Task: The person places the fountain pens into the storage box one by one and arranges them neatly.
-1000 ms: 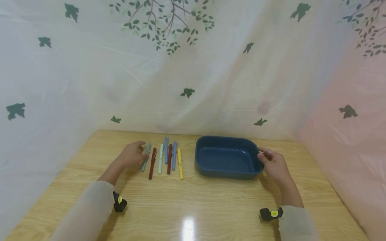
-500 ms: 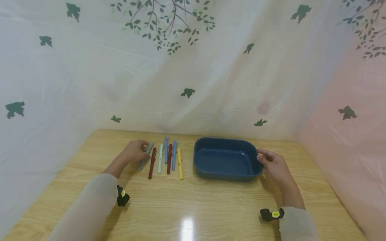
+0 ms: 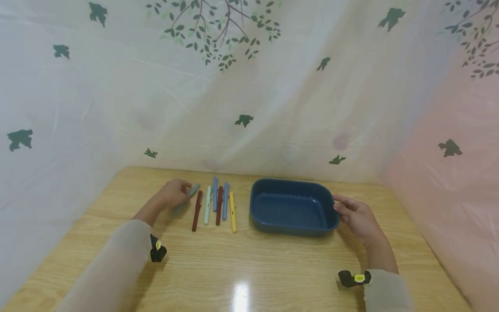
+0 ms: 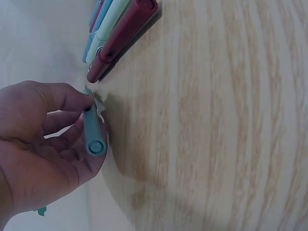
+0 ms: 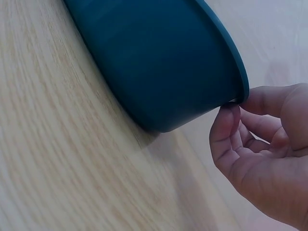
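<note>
A: Where's the gray-green pen (image 4: 95,129), and what is being done with it?

B: Left of the blue tray (image 3: 292,230), beyond the dark red pen (image 3: 197,211). The left hand (image 3: 174,193) has its grip closed on it, thumb and fingers pinching. I'd judge the step is picking it up; whether it's wholly off the desk (image 3: 195,268) I can't tell.

A: What does the next move call for?

B: Probably a steady pinch and enough lift to clear that red one, trayward of it.

A: And the right hand (image 3: 359,221)?

B: Its grip pinches the tray's rim, at the end away from the pen.

A: Changes since a second ago?

B: The pen, then nearly parallel to the red one, slants more, its near end swung farther from the tray.
</note>
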The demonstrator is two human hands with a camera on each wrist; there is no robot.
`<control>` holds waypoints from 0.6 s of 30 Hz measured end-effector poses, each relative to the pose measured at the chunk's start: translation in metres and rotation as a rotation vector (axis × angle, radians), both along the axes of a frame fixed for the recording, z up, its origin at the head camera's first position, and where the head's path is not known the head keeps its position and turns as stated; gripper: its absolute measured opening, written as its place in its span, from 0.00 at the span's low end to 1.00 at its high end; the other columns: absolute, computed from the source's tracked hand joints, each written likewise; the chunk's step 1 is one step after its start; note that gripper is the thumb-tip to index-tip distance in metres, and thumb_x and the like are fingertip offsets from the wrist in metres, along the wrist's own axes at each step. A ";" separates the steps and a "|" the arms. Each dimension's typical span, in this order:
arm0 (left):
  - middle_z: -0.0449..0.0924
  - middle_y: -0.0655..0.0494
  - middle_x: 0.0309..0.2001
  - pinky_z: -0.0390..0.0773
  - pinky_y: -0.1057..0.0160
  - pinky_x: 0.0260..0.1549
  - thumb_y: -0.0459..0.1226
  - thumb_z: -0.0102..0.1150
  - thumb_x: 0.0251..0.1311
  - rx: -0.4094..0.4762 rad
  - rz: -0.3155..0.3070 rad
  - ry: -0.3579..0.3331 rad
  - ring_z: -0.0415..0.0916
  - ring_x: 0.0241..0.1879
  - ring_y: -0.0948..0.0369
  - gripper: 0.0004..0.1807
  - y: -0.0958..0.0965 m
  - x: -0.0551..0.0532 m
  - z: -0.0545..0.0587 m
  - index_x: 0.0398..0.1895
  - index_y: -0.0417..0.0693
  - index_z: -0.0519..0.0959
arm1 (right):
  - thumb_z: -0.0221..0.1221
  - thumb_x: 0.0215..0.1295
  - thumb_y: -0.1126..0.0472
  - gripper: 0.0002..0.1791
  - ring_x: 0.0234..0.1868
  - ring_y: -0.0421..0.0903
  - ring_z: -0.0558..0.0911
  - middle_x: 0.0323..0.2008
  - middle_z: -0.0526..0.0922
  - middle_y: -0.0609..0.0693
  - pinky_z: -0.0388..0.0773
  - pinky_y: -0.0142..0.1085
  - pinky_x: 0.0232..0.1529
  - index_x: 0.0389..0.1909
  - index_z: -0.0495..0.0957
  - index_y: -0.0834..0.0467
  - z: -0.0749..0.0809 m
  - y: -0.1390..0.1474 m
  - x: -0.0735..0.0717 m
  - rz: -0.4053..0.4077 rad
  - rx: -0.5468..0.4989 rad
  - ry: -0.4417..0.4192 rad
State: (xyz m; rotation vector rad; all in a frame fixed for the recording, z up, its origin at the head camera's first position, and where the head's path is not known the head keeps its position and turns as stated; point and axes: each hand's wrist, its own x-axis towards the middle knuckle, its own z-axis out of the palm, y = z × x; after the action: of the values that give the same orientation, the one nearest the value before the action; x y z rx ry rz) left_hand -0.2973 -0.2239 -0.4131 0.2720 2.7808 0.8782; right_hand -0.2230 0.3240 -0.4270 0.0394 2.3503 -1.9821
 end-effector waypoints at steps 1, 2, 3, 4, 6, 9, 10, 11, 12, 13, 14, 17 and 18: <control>0.76 0.28 0.58 0.79 0.43 0.56 0.28 0.56 0.60 0.001 -0.004 0.000 0.76 0.57 0.38 0.30 -0.001 0.000 0.001 0.67 0.25 0.69 | 0.58 0.76 0.61 0.30 0.41 0.35 0.80 0.42 0.82 0.41 0.82 0.28 0.43 0.72 0.64 0.71 0.000 0.000 0.000 -0.001 -0.014 -0.004; 0.75 0.27 0.60 0.78 0.42 0.58 0.28 0.55 0.60 0.012 -0.006 -0.008 0.75 0.58 0.36 0.30 -0.001 0.001 0.001 0.67 0.25 0.68 | 0.59 0.76 0.61 0.30 0.41 0.35 0.80 0.42 0.82 0.41 0.81 0.27 0.42 0.72 0.64 0.71 0.000 0.000 0.000 0.000 -0.023 -0.007; 0.74 0.27 0.61 0.76 0.40 0.60 0.28 0.55 0.60 0.021 -0.006 -0.018 0.73 0.60 0.36 0.30 -0.002 0.002 0.002 0.68 0.26 0.68 | 0.59 0.76 0.61 0.30 0.40 0.35 0.80 0.42 0.83 0.41 0.81 0.27 0.41 0.72 0.65 0.71 -0.001 0.001 0.000 -0.001 -0.032 -0.010; 0.73 0.27 0.63 0.75 0.39 0.61 0.28 0.54 0.61 0.030 -0.008 -0.027 0.72 0.62 0.35 0.30 -0.003 0.003 0.003 0.68 0.25 0.68 | 0.59 0.76 0.61 0.30 0.40 0.35 0.80 0.42 0.83 0.41 0.81 0.27 0.40 0.72 0.65 0.71 -0.001 0.001 0.000 0.000 -0.039 -0.013; 0.71 0.28 0.65 0.73 0.38 0.62 0.28 0.53 0.62 0.063 0.001 -0.055 0.70 0.64 0.35 0.30 -0.004 0.004 0.004 0.69 0.26 0.67 | 0.59 0.76 0.62 0.30 0.40 0.36 0.79 0.43 0.83 0.42 0.80 0.27 0.39 0.72 0.65 0.71 -0.001 0.001 0.001 0.002 -0.054 -0.018; 0.69 0.27 0.67 0.73 0.37 0.63 0.28 0.53 0.64 0.117 0.001 -0.082 0.68 0.65 0.34 0.30 -0.006 0.006 0.005 0.70 0.25 0.66 | 0.59 0.76 0.62 0.30 0.40 0.35 0.79 0.44 0.83 0.41 0.80 0.26 0.39 0.72 0.64 0.72 0.000 0.001 0.002 0.006 -0.057 -0.017; 0.68 0.27 0.67 0.72 0.37 0.63 0.28 0.52 0.64 0.141 0.007 -0.091 0.68 0.65 0.34 0.31 -0.006 0.006 0.006 0.71 0.25 0.65 | 0.59 0.76 0.62 0.30 0.41 0.35 0.79 0.44 0.83 0.41 0.80 0.26 0.40 0.72 0.64 0.72 0.000 0.000 0.002 0.008 -0.054 -0.014; 0.67 0.26 0.68 0.72 0.38 0.63 0.28 0.52 0.65 0.166 0.012 -0.099 0.68 0.66 0.34 0.31 -0.007 0.006 0.006 0.71 0.25 0.64 | 0.58 0.76 0.62 0.30 0.41 0.35 0.79 0.45 0.83 0.41 0.80 0.26 0.40 0.72 0.64 0.72 0.001 0.000 0.002 0.010 -0.053 -0.013; 0.66 0.26 0.68 0.72 0.38 0.64 0.28 0.52 0.66 0.188 0.017 -0.105 0.67 0.66 0.34 0.31 -0.007 0.006 0.007 0.72 0.25 0.63 | 0.58 0.76 0.61 0.30 0.41 0.35 0.79 0.45 0.83 0.41 0.80 0.26 0.40 0.72 0.64 0.72 0.001 0.000 0.002 0.009 -0.051 -0.013; 0.65 0.26 0.69 0.72 0.38 0.64 0.28 0.51 0.67 0.212 0.026 -0.114 0.67 0.66 0.34 0.31 -0.007 0.006 0.008 0.72 0.25 0.62 | 0.58 0.77 0.61 0.30 0.41 0.35 0.78 0.45 0.82 0.41 0.80 0.26 0.40 0.72 0.64 0.72 0.001 0.000 0.002 0.012 -0.047 -0.013; 0.64 0.26 0.69 0.72 0.39 0.64 0.28 0.51 0.68 0.234 0.038 -0.122 0.66 0.66 0.35 0.31 -0.007 0.006 0.008 0.73 0.26 0.62 | 0.58 0.77 0.61 0.30 0.41 0.35 0.78 0.45 0.82 0.41 0.80 0.26 0.41 0.72 0.64 0.71 0.001 0.001 0.002 0.012 -0.043 -0.014; 0.63 0.27 0.70 0.76 0.43 0.61 0.29 0.49 0.71 0.286 0.074 -0.148 0.67 0.66 0.36 0.30 -0.007 0.005 0.010 0.74 0.28 0.60 | 0.58 0.77 0.61 0.30 0.40 0.35 0.78 0.44 0.81 0.41 0.79 0.26 0.40 0.72 0.64 0.71 0.001 0.002 0.000 0.009 -0.042 -0.020; 0.63 0.27 0.70 0.76 0.44 0.60 0.29 0.49 0.72 0.306 0.087 -0.157 0.67 0.66 0.37 0.30 -0.007 0.004 0.011 0.75 0.29 0.60 | 0.58 0.76 0.61 0.30 0.40 0.35 0.77 0.43 0.81 0.41 0.79 0.26 0.40 0.72 0.64 0.71 0.001 0.002 0.000 0.007 -0.047 -0.021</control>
State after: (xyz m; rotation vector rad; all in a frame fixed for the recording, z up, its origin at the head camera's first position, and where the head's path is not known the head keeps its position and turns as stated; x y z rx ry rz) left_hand -0.2933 -0.2305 -0.4021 0.1236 2.5257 1.2885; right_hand -0.2230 0.3262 -0.4262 0.0492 2.2872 -2.0231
